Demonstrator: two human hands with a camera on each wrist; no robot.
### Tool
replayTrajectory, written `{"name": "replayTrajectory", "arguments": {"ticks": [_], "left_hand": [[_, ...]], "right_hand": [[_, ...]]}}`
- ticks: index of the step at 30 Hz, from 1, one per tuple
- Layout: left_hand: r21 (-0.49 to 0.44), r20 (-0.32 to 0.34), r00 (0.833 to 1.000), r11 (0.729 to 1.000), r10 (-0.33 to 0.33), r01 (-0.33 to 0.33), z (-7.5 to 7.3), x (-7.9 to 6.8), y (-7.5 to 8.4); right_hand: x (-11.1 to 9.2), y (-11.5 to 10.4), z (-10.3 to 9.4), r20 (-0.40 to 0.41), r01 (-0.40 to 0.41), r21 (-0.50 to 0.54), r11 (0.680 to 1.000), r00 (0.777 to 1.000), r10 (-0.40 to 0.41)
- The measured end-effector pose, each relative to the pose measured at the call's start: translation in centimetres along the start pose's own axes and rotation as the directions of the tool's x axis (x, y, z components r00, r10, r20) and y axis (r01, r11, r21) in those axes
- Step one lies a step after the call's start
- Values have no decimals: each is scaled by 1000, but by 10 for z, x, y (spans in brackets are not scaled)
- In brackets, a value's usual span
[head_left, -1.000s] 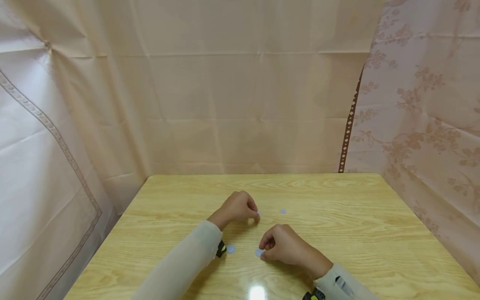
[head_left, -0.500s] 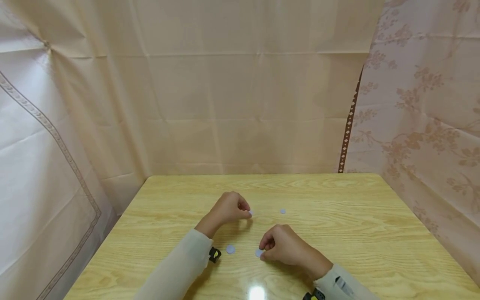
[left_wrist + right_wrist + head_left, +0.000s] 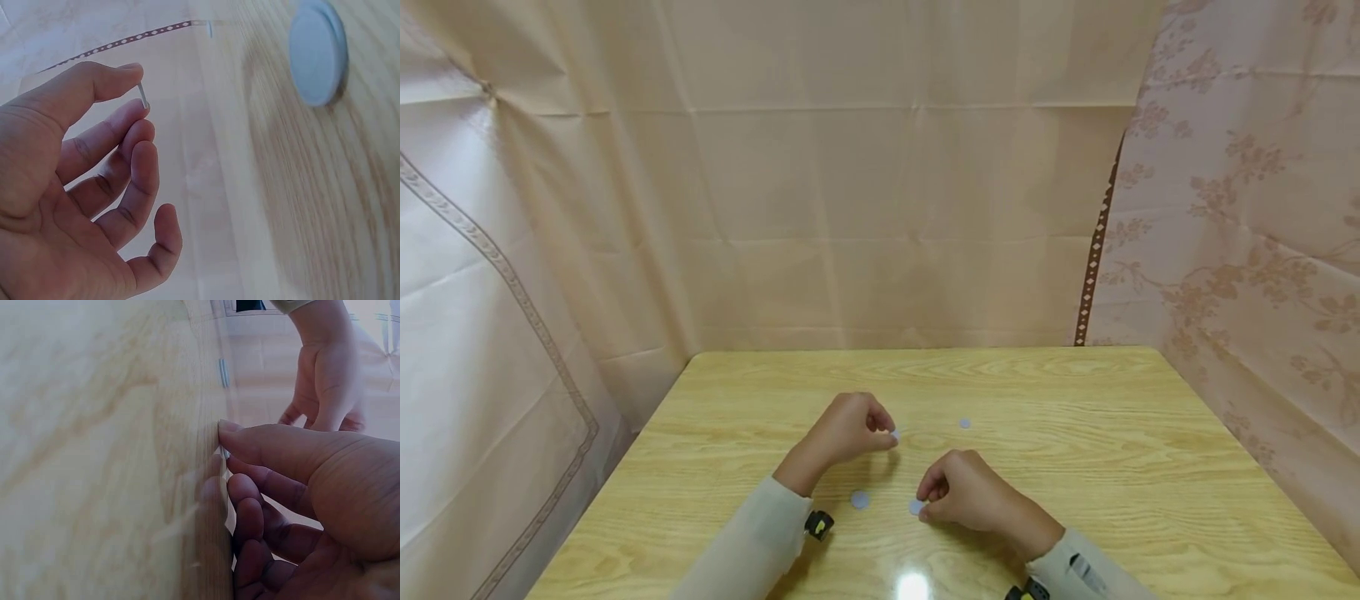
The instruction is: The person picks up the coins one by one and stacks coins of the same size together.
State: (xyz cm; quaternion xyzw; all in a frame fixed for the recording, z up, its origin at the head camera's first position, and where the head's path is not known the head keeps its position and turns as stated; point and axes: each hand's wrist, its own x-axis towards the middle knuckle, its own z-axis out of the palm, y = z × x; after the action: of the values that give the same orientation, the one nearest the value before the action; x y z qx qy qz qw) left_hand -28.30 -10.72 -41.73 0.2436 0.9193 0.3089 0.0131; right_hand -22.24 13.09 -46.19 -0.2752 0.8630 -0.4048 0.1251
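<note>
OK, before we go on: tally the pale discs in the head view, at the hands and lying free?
At the hands: 2, left-hand disc and right-hand disc
Lying free: 2, near disc and far disc
Total: 4, taking each as single; the near disc looks doubled from the left wrist, so I can't rule out a stack.

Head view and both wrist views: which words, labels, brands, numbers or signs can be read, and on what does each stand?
No text can be read.
Pale discs: none visible.
Black wrist devices: any marking too small to read.
Dark patch on right sleeve: too small to tell.
</note>
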Motion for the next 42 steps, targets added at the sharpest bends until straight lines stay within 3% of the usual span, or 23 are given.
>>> {"name": "replayTrajectory", "arguments": {"ticks": [18,42], "left_hand": [[-22,27,999,999,40,-39,6,-23,7],[-82,208,973,993,98,-82,22,-34,10]], "right_hand": [[-1,-3,-2,-2,3,-13,1000,1000,-3],[0,0,-2,-3,28,-16,999,1000,-28]]}}
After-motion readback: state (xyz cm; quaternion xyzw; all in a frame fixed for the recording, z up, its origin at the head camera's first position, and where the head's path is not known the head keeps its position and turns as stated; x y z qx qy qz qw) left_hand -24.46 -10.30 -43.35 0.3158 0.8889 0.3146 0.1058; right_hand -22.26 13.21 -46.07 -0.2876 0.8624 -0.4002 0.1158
